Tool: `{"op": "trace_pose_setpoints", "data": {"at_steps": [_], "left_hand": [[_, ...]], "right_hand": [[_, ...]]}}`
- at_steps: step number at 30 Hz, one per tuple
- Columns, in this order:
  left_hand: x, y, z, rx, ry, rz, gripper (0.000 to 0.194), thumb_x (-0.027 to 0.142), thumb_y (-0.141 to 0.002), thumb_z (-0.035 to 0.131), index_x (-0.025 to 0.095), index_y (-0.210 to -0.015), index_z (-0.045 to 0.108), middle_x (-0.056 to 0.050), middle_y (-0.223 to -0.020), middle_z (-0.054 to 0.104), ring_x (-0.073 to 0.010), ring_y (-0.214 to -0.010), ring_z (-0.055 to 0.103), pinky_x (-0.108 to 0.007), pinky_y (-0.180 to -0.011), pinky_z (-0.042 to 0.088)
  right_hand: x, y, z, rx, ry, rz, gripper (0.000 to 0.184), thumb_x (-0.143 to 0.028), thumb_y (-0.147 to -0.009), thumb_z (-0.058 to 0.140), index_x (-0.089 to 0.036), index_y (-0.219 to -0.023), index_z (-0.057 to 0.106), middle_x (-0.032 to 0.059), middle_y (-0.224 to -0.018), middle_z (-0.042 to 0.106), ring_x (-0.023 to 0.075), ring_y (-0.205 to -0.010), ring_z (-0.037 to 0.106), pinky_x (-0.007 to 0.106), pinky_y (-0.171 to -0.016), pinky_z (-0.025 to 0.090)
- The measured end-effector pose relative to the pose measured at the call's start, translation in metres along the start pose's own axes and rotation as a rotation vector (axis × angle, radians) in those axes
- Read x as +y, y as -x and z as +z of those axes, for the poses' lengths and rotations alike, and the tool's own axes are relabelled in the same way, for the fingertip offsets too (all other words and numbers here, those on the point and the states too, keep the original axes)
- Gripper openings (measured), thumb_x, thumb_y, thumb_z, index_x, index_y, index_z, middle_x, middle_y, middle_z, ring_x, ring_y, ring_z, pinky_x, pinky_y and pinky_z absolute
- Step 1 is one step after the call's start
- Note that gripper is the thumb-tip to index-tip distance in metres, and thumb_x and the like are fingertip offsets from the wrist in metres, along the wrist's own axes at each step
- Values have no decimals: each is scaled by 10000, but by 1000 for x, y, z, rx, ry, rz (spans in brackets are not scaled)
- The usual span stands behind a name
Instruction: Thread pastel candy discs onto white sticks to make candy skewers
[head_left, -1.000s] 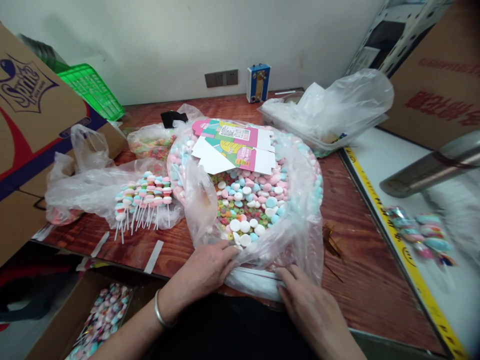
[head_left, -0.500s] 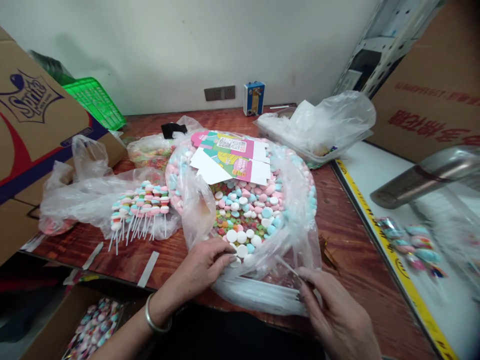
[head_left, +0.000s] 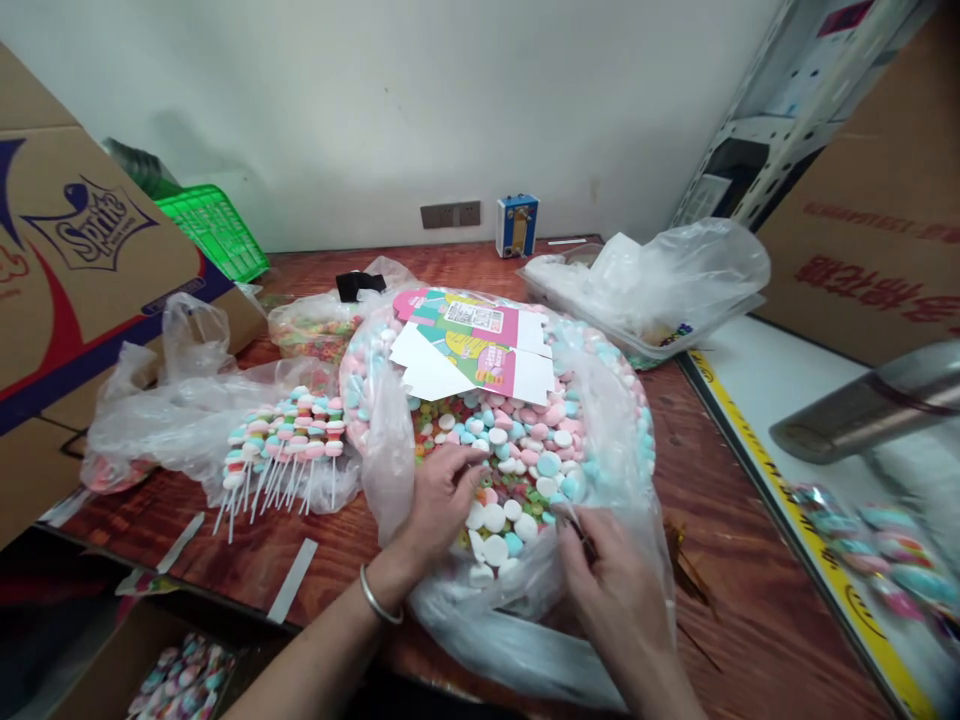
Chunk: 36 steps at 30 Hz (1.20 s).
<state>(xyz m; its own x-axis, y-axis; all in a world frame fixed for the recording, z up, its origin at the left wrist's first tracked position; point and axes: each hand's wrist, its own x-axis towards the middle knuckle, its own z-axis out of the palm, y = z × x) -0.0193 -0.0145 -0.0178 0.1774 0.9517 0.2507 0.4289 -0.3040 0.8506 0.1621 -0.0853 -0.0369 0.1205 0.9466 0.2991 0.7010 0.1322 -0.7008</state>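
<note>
My left hand [head_left: 442,500], with a bangle on the wrist, reaches into the open plastic bag [head_left: 390,450]. Its thumb and forefinger come together in a pinch over gummy rings [head_left: 536,497]; whatever lies between the fingertips is hidden. White, pink and blue button-shaped marshmallows [head_left: 495,550] surround the rings. At the bag's near right side, my right hand [head_left: 607,560] is closed on a thin white stick [head_left: 559,512], mostly covered by the fingers. A printed card packet [head_left: 480,340] rests on the candy behind both hands.
Finished candy skewers [head_left: 289,435] lie on plastic at left, beside a Sprite carton [head_left: 97,280]. A clear tub [head_left: 645,290] holding a plastic bag is at back right. A metal flask [head_left: 862,405] and wrapped candies [head_left: 877,550] lie on the right-hand white surface. Below left is a box of candies [head_left: 184,680].
My left hand has moved forward from the white marshmallows to the gummy rings. The right hand has come up and inward with the stick, nearer the candy. The view has shifted slightly.
</note>
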Motion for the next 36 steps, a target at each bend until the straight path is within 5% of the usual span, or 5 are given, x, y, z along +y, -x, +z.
{"op": "trace_pose_setpoints", "data": {"at_steps": [10,16,24,31,36], "left_hand": [[-5,-31,23,-182,-708,279,247,182,-877,572,222,-1114,632,-84,-1042,643,-244,-970,567,-381,-820,474],[-7,-27,12,-49,-85,89,191,146,-869,546,195,-1016,658,-70,-1013,680,-206,-954,625,-338,-845,495],[2,-10,8,-226,675,-278,291,294,-760,718,157,-1017,721,-84,-937,734,-179,-807,680,-266,-725,530],[12,-2,13,-238,812,-324,388,248,-674,806,157,-1040,712,-108,-1041,729,-214,-970,677,-302,-863,526],[6,-4,20,-27,830,-375,419,247,-626,833,141,-1003,684,-106,-1031,722,-186,-917,682,-266,-796,551]], "right_hand": [[11,-63,46,-174,16,-33,245,-137,-828,437,-202,-928,651,56,-902,569,170,-733,542,265,-625,407],[7,-57,21,-237,-203,-24,200,-291,-893,469,-198,-999,611,49,-943,623,178,-863,597,283,-753,483],[-20,-44,-3,-316,-778,192,218,-395,-862,593,-196,-946,626,17,-890,680,155,-825,618,245,-731,491],[-17,-42,7,-216,-698,166,236,-422,-861,581,-193,-906,619,27,-872,674,161,-805,624,247,-713,502],[-15,-27,6,-77,-147,13,343,-394,-948,423,-237,-1209,581,47,-1066,682,181,-947,650,260,-758,494]]}}
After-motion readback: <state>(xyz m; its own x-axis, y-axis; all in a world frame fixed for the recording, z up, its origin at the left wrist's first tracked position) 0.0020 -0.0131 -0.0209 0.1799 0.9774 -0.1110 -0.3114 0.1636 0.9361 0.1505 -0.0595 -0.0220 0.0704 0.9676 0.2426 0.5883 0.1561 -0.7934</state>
